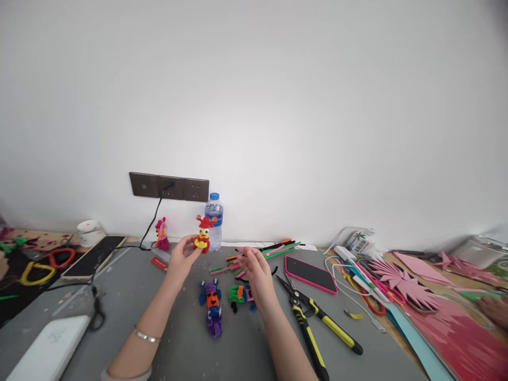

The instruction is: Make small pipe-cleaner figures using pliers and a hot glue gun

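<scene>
- Pliers with long yellow-and-black handles (298, 304) lie splayed on the grey tabletop (178, 349), seemingly parked for easy reach.
- A purple-and-orange fuzzy figure (213, 307) lies between the arms, near a green fuzzy figure (238, 294).
- The right hand (256, 270) hovers, fingers curled; I can't tell whether they pinch anything.
- The left hand (184, 259), angled inward, pinches a red-and-yellow fuzzy figure (203, 241) low, probably keeping its front visible.
- Behind stands a clear plastic bottle with blue cap (216, 235).

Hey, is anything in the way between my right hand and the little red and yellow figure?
Nothing visible blocks it. The right hand and the red and yellow figure, held in the left hand, have an open gap between them. The water bottle stands behind the figure, not between.
</scene>
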The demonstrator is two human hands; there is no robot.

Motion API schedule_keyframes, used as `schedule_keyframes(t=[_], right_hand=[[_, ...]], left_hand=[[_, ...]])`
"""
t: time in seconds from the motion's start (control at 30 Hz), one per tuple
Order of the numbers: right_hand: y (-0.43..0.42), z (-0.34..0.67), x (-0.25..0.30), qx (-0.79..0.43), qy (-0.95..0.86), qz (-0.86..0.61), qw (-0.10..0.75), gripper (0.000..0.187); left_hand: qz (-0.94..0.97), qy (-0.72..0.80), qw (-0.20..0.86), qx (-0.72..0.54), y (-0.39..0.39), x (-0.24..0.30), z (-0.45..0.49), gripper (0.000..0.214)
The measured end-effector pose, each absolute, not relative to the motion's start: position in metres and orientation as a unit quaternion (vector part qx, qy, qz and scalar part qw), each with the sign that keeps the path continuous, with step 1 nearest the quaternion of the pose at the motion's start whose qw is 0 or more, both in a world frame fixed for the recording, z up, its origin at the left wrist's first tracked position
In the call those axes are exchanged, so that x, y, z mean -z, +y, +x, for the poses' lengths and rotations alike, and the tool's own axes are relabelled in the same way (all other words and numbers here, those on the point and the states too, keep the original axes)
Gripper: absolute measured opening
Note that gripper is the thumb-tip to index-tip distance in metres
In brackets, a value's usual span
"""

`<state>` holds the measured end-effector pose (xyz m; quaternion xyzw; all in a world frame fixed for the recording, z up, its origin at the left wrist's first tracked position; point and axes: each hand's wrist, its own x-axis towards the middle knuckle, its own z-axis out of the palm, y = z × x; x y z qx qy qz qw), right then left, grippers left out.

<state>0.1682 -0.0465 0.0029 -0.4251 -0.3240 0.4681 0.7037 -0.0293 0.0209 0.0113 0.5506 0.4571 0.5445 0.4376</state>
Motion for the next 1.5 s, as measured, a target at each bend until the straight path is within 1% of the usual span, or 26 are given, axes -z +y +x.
schedule_keyframes(t=[0.07, 0.13, 0.17, 0.3, 0.5, 0.73, 0.9, 1.07, 1.23, 1.37, 1.5], right_hand=[[-0.046, 0.170, -0.002, -0.461, -0.319, -0.429, 0.708, 0.041], [-0.045, 0.171, 0.000, -0.459, -0.319, -0.432, 0.708, 0.039], [-0.044, 0.171, 0.002, -0.458, -0.320, -0.433, 0.707, 0.038], [-0.042, 0.174, 0.008, -0.459, -0.315, -0.435, 0.707, 0.035], [-0.041, 0.176, 0.010, -0.475, -0.305, -0.428, 0.705, 0.036], [-0.043, 0.176, 0.009, -0.473, -0.314, -0.429, 0.703, 0.032], [-0.042, 0.178, 0.007, -0.475, -0.297, -0.425, 0.711, 0.036], [-0.043, 0.179, 0.002, -0.473, -0.265, -0.436, 0.719, 0.038], [-0.042, 0.186, 0.002, -0.463, -0.252, -0.428, 0.734, 0.035], [-0.041, 0.195, 0.000, -0.430, -0.247, -0.435, 0.751, 0.033], [-0.043, 0.207, -0.005, -0.372, -0.270, -0.441, 0.771, 0.032]], left_hand=[[0.537, 0.458, 0.395, -0.588, 0.032, -0.005, -0.040, 0.043], [0.546, 0.487, 0.334, -0.594, 0.044, 0.005, -0.048, 0.041], [0.562, 0.508, 0.300, -0.580, 0.049, 0.010, -0.051, 0.039], [0.593, 0.538, 0.265, -0.537, 0.062, 0.026, -0.057, 0.032], [0.638, 0.586, 0.199, -0.458, 0.060, 0.032, -0.054, 0.022], [0.663, 0.599, 0.169, -0.416, 0.066, 0.037, -0.053, 0.022], [0.680, 0.602, 0.160, -0.388, 0.067, 0.038, -0.055, 0.018], [0.688, 0.606, 0.133, -0.376, 0.067, 0.037, -0.055, 0.022], [0.705, 0.591, 0.104, -0.378, 0.065, 0.037, -0.056, 0.024], [0.719, 0.572, 0.083, -0.386, 0.060, 0.033, -0.057, 0.022], [0.726, 0.554, 0.053, -0.404, 0.053, 0.024, -0.056, 0.020]])
